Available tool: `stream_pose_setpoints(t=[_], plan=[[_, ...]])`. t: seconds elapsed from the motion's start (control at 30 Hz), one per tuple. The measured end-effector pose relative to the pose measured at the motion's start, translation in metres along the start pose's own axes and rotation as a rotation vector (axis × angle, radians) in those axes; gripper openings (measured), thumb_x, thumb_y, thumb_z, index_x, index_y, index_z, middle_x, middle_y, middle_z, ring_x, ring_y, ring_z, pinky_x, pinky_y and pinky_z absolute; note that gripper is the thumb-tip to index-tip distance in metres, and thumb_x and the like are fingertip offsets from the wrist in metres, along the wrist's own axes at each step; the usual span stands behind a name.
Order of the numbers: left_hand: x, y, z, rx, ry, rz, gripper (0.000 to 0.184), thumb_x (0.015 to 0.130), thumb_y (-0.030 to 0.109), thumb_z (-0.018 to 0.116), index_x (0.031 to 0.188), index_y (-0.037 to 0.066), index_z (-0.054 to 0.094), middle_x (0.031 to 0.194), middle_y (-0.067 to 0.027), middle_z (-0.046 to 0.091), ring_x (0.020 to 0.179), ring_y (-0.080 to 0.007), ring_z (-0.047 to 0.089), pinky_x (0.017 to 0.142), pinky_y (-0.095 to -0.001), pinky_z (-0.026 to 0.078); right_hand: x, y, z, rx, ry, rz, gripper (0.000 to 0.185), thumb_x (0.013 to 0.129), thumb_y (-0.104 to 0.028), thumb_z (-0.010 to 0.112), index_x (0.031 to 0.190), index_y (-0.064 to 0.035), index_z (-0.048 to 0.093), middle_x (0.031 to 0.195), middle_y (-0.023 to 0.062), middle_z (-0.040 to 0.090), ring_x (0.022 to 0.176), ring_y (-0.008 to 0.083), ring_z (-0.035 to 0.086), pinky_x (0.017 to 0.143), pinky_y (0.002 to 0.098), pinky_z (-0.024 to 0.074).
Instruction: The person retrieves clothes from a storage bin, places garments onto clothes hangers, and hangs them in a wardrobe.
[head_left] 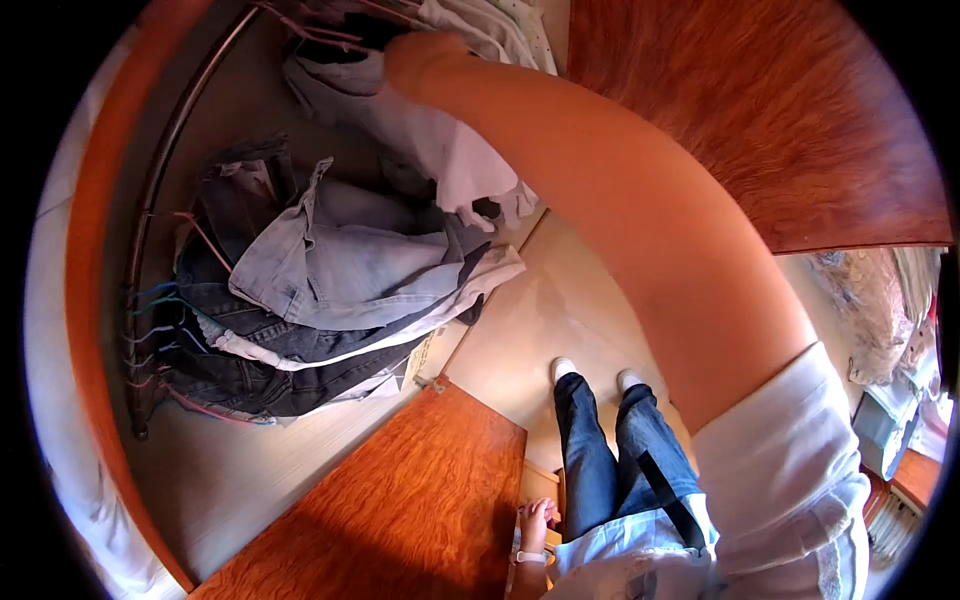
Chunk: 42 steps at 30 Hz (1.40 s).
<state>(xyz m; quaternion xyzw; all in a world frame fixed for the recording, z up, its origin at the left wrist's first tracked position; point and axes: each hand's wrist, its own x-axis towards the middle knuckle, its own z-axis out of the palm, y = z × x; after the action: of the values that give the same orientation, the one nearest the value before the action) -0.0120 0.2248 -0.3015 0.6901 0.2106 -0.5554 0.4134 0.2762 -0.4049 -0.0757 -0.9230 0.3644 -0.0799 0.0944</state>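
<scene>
My right arm reaches across the view into the wardrobe, and my right hand [425,62] is among the hung clothes at the top. It touches or overlaps a pale grey garment [425,135]; its fingers are hidden and slightly blurred. Close to it are pink hangers [325,38] and white clothes [490,30]. Low in the view, my left hand [537,520], with a white band at the wrist, is beside the edge of the wooden door [430,490]. Its fingers are curled closed, and what they hold, if anything, does not show.
A light blue denim garment [345,260] and dark jeans [230,375] hang from the metal rail [165,165]. Another wooden door [760,110] stands at the upper right. My feet are on the beige floor [560,300]. A plastic-covered bundle [870,300] lies at the right.
</scene>
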Motion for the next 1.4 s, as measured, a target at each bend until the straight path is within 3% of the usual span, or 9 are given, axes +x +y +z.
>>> stream_pose_setpoints(t=[0.17, 0.37, 0.47, 0.57, 0.7, 0.73, 1.0, 1.2, 1.4], plan=[[-0.009, 0.03, 0.005, 0.029, -0.01, 0.009, 0.023, 0.082, 0.023, 0.054, 0.094, 0.003, 0.056, 0.084, -0.007, 0.061, 0.075, -0.0161, 0.06, 0.069, -0.0261, 0.047, -0.031, 0.035, -0.007, 0.075, 0.137, 0.195, 0.048, 0.08, -0.022, 0.052, 0.122, -0.0043, 0.036, 0.118, 0.0208, 0.047, 0.105, 0.032, 0.05, 0.081, 0.0423, 0.0438], [0.016, 0.076, 0.014, 0.113, -0.112, 0.033, 0.025, 0.08, 0.031, 0.055, 0.093, 0.01, 0.055, 0.087, -0.0049, 0.061, 0.078, -0.0151, 0.059, 0.07, -0.0273, 0.044, -0.278, 0.096, 0.045, 0.114, 0.221, -0.2, 0.05, 0.074, -0.018, 0.054, 0.119, -0.0019, 0.039, 0.113, 0.022, 0.044, 0.085, 0.0375, 0.055, 0.069, 0.0468, 0.0445], [0.006, 0.146, 0.042, 0.27, -0.144, 0.136, 0.022, 0.078, 0.029, 0.055, 0.089, 0.009, 0.055, 0.083, -0.0041, 0.061, 0.072, -0.0135, 0.058, 0.063, -0.0263, 0.043, -0.508, 0.161, 0.086, 0.151, -0.712, 0.259, 0.046, 0.072, -0.018, 0.055, 0.115, -0.0048, 0.045, 0.115, 0.0225, 0.047, 0.084, 0.0361, 0.057, 0.067, 0.0424, 0.048], [0.044, 0.22, 0.093, 0.52, -0.123, 0.396, 0.014, 0.077, 0.022, 0.053, 0.078, 0.008, 0.054, 0.072, -0.0023, 0.057, 0.063, -0.0106, 0.052, 0.057, -0.0253, 0.041, -0.687, 0.199, 0.071, 0.275, -0.953, 0.796, 0.044, 0.072, -0.017, 0.054, 0.114, -0.0047, 0.046, 0.113, 0.0218, 0.048, 0.082, 0.0352, 0.057, 0.066, 0.0419, 0.0478], [-0.018, 0.312, 0.253, 0.785, -0.595, 0.831, 0.008, 0.079, 0.014, 0.052, 0.074, 0.008, 0.052, 0.062, 0.0026, 0.044, 0.061, -0.0058, 0.041, 0.055, -0.02, 0.034, -0.825, 0.195, 0.049, 0.542, -0.8, 1.351, 0.041, 0.073, -0.017, 0.054, 0.112, -0.0047, 0.046, 0.109, 0.0209, 0.048, 0.08, 0.0341, 0.057, 0.064, 0.0412, 0.0476], [-0.04, 0.314, 0.301, 0.742, -0.689, 0.837, 0.02, 0.083, 0.023, 0.057, 0.089, 0.003, 0.055, 0.083, -0.0015, 0.056, 0.08, -0.011, 0.05, 0.073, -0.0245, 0.041, -0.85, 0.192, 0.049, 0.603, -0.742, 1.437, 0.041, 0.073, -0.017, 0.054, 0.111, -0.0047, 0.047, 0.108, 0.0206, 0.048, 0.08, 0.0338, 0.057, 0.064, 0.041, 0.0475], [-0.358, 0.273, 0.577, 1.009, -1.422, 1.195, 0.018, 0.081, 0.01, 0.059, 0.096, 0.002, 0.055, 0.086, -0.0001, 0.056, 0.081, -0.008, 0.05, 0.074, -0.0224, 0.042, -0.945, 0.176, 0.055, 1.051, -0.299, 1.725, 0.035, 0.074, -0.016, 0.053, 0.107, -0.0046, 0.048, 0.101, 0.0188, 0.05, 0.076, 0.0315, 0.057, 0.061, 0.0396, 0.047], [-0.431, 0.237, 0.768, 1.047, -1.13, 2.179, 0.028, 0.076, 0.021, 0.061, 0.097, 0.002, 0.056, 0.093, -0.0165, 0.058, 0.091, -0.0286, 0.054, 0.082, -0.0367, 0.041, -0.993, 0.169, 0.044, 1.258, 0.004, 1.888, 0.031, 0.075, -0.015, 0.052, 0.104, -0.0045, 0.049, 0.096, 0.0174, 0.051, 0.073, 0.0298, 0.056, 0.059, 0.0386, 0.0467], [-0.466, 0.233, 0.889, 1.2, -0.349, 2.672, 0.032, 0.079, 0.012, 0.047, 0.11, 0.005, 0.052, 0.108, -0.0123, 0.053, 0.105, -0.0259, 0.049, 0.09, -0.0386, 0.036, -1.017, 0.165, 0.034, 1.338, 0.191, 2.064, 0.027, 0.076, -0.015, 0.052, 0.1, -0.0044, 0.05, 0.091, 0.016, 0.052, 0.07, 0.0281, 0.056, 0.057, 0.0375, 0.0463]])
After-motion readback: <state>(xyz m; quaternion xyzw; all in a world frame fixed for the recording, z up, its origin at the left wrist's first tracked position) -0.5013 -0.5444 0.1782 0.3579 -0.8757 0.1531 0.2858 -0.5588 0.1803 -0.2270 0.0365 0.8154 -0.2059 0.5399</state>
